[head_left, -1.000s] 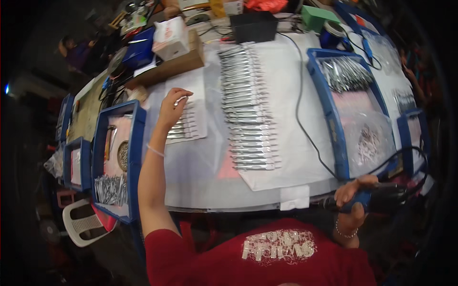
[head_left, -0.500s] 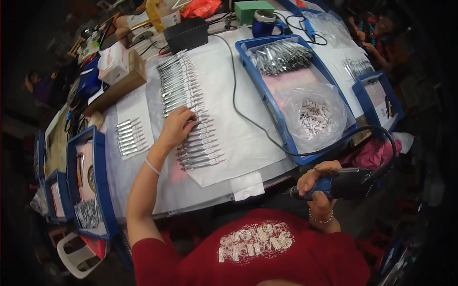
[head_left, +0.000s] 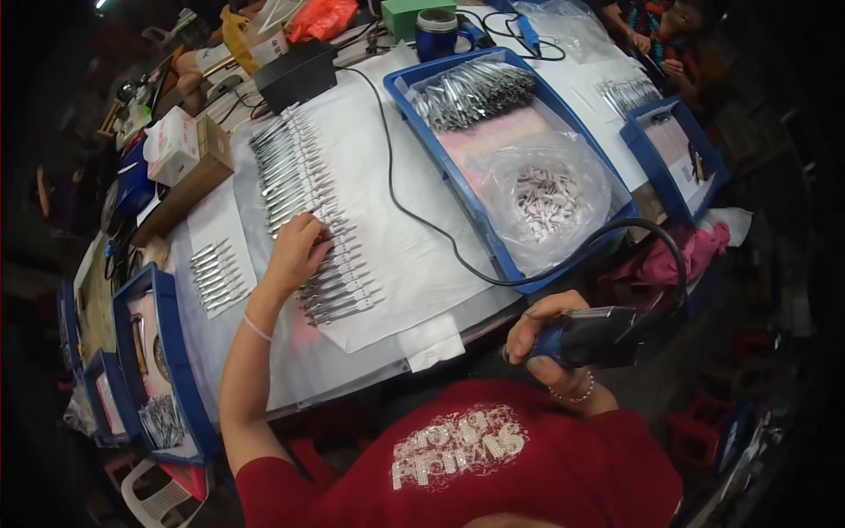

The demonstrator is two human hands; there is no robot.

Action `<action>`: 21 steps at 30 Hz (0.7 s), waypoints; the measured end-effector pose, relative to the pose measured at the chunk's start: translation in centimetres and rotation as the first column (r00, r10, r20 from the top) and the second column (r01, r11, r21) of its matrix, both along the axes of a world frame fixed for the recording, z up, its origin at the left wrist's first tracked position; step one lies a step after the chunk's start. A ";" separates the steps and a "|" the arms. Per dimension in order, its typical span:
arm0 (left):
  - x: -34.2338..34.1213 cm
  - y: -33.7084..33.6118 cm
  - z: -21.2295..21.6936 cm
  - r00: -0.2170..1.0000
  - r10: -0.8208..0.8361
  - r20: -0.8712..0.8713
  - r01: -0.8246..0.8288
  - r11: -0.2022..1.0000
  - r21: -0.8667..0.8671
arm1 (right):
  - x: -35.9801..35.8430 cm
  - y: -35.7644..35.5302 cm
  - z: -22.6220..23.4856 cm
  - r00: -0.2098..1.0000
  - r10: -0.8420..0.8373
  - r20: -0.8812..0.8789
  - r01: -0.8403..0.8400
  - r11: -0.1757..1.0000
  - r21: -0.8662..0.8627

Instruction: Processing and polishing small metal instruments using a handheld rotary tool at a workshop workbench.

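Observation:
My left hand (head_left: 299,253) rests over a long row of slim metal parts with white end pieces (head_left: 280,180). Its fingers curl down onto the row, and what lies between the fingertips is hidden. Off the table's front edge, my right hand (head_left: 539,339) grips a blue and black corded electric screwdriver (head_left: 598,338), its tip pointing left. Left of the row, a smaller group of similar metal parts (head_left: 217,275) lies on white paper.
A blue tray (head_left: 503,280) holds a heap of metal parts and a clear bag of small white pieces (head_left: 547,202). A black cable (head_left: 390,167) crosses the white sheet. Another blue tray (head_left: 195,387) stands left. A mug (head_left: 435,35) stands behind; another person sits far right.
The whole view has shifted, so the table sits farther left. My left hand is slightly nearer the row's front end. The screwdriver stays in my right hand.

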State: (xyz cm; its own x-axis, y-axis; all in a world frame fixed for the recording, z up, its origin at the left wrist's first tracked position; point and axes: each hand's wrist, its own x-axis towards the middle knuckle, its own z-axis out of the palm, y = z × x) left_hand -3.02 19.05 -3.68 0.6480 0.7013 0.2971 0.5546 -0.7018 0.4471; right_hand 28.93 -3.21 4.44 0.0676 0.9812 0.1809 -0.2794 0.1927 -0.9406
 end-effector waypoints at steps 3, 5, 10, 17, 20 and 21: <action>0.1 0.0 -0.4 0.998 0.038 0.044 -0.038 0.999 -0.006 | -0.2 -0.1 0.2 0.999 0.041 0.020 -0.041 0.999 -0.031; -0.4 0.6 -1.0 0.999 0.031 0.041 -0.032 0.999 0.019 | -0.6 -0.2 0.4 0.998 0.037 0.051 -0.036 0.999 -0.015; -1.3 0.5 -1.3 0.999 0.045 -0.008 -0.045 0.999 -0.010 | -1.3 -0.5 0.0 0.999 0.043 0.010 -0.042 0.999 -0.022; -0.2 0.8 -1.0 0.999 -0.037 0.010 0.036 0.999 0.025 | -1.0 -1.0 0.1 0.995 0.087 0.056 -0.086 0.996 -0.015; -0.6 0.8 -0.9 0.993 -0.046 -0.109 0.050 0.998 0.038 | -1.8 -0.6 0.0 0.998 0.018 0.064 -0.018 1.000 -0.004; -0.9 0.5 -0.7 0.993 -0.059 -0.099 0.063 0.997 0.037 | -1.7 -0.5 0.2 0.997 0.054 0.058 -0.054 0.999 -0.003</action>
State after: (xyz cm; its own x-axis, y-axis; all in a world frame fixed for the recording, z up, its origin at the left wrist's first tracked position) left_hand -3.90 19.59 -4.43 0.7164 0.6486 0.2571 0.5503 -0.7518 0.3633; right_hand 27.22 -3.75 4.63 0.0044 0.9834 0.1812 -0.2346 0.1771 -0.9558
